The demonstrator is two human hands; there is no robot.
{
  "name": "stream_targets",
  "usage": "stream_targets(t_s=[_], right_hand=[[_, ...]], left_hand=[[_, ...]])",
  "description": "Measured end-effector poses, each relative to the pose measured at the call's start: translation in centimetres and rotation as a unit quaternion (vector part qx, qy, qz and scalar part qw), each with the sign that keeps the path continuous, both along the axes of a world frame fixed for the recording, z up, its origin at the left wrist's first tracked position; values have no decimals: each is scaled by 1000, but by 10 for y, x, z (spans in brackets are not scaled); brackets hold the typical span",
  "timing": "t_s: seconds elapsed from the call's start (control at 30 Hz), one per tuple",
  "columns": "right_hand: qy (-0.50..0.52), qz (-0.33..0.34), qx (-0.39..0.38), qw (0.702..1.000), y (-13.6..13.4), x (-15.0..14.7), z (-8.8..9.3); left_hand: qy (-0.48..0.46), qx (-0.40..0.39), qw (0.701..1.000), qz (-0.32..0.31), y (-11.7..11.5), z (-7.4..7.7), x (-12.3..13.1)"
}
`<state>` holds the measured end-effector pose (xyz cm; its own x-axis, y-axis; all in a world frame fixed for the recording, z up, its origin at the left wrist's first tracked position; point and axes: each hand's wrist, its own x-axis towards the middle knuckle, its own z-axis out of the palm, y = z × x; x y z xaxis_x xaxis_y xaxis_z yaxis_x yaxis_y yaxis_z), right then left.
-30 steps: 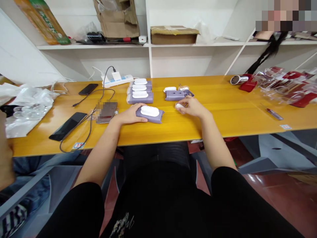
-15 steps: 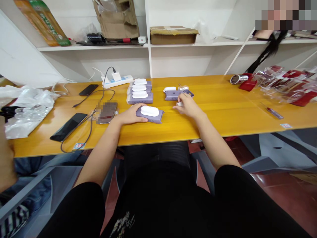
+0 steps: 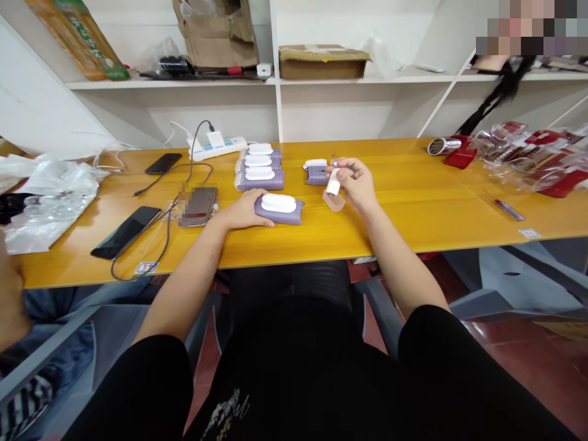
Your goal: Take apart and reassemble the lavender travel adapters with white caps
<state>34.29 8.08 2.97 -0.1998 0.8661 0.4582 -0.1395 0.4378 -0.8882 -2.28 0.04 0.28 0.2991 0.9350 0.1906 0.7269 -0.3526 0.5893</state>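
Note:
My left hand (image 3: 248, 209) is wrapped around one end of a purple device (image 3: 287, 217), which lies on the table with a white bristled pad (image 3: 278, 203) on top. Raised slightly, my right hand (image 3: 359, 185) pinches a small white piece (image 3: 334, 182) between thumb and fingers. Just below that piece is a translucent pinkish cup-shaped part (image 3: 334, 201); whether it touches the table is unclear. Behind my right hand lies another purple housing (image 3: 316, 176), partly covered by my fingers, with a white pad (image 3: 315, 164) beside it.
Several similar purple units (image 3: 261, 179) with white pads stand in a row at the back. A power strip (image 3: 220, 149), cable, phones (image 3: 126, 233) and plastic bags (image 3: 59, 196) are on the left. Red-handled brushes in clear wrap (image 3: 533, 159) and a screwdriver (image 3: 508, 209) are right.
My right hand has lifted away from the rear purple housing, bringing the white piece into clear view. The pinkish cup-shaped part now shows beneath it. My left hand stays on its device.

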Motion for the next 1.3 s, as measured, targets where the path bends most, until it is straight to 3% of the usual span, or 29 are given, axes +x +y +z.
stream_targets(t_s=[0.1, 0.23, 0.5, 0.6, 0.9, 1.3], right_hand=[[8, 68, -69, 995, -8, -19, -4], [-21, 67, -95, 993, -14, -36, -13], [-122, 14, -11, 992, -21, -38, -15], [-105, 9, -16, 994, -26, -41, -11], [-16, 122, -119, 985, -20, -41, -11], [-1, 111, -126, 986, -19, -43, -14]], left_hand=[[-30, 32, 999, 4, -3, 3, 6], [-73, 90, 993, 12, -4, 7, 8], [-78, 148, 986, 20, 1, 4, 7], [-80, 163, 983, 34, 1, 5, 8], [-72, 178, 979, 63, -3, 11, 10], [-102, 241, 965, 20, 9, -4, 8]])
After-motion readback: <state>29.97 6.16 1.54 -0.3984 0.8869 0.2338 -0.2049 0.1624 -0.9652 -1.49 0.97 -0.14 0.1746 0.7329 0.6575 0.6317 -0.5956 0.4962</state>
